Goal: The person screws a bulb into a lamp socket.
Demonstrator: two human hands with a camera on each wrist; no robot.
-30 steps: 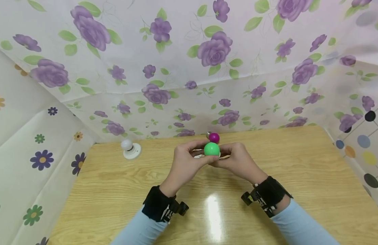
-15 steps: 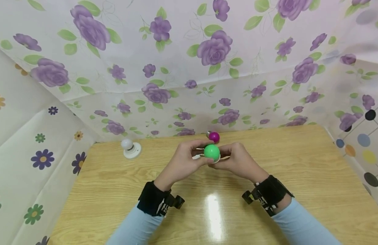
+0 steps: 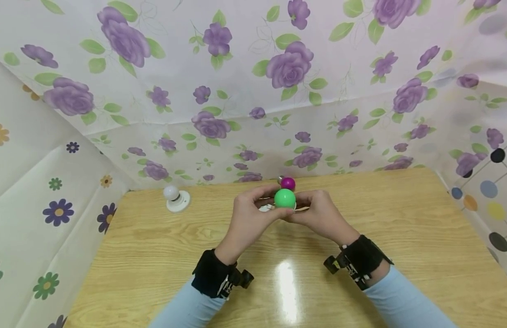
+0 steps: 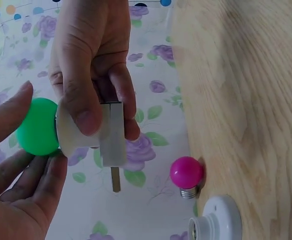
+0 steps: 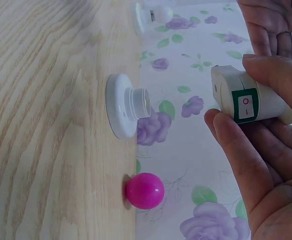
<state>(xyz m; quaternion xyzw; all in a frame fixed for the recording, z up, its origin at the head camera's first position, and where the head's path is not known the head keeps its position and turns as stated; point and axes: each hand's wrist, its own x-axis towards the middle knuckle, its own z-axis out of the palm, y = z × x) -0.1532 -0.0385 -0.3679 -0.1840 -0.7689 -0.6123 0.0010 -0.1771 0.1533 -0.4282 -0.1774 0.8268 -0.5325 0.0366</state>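
Observation:
A green light bulb [image 3: 284, 198] is in my left hand [image 3: 249, 216], thumb on one side and fingers on the other. My right hand [image 3: 317, 214] grips a white plug-in lamp socket [image 5: 265, 97] with a green-framed rocker switch. In the left wrist view the green bulb [image 4: 38, 127] sits at the socket's wide mouth, its screw base hidden, and a flat metal prong [image 4: 116, 179] sticks out of the socket's other end. Both hands are above the table, over a white round lamp holder [image 5: 121, 106] that has no bulb in it.
A magenta bulb [image 3: 287, 183] lies on the wooden table [image 3: 155, 255] near its back edge, just behind the hands. At the back left, a white bulb [image 3: 170, 193] sits in another round holder [image 3: 178, 204]. Flower-patterned sheets [image 3: 237, 82] line the back and sides.
The green bulb tipped slightly toward the person half a second ago, then came back up. My left hand and wrist shifted left, then back right; the right hand stayed nearly still.

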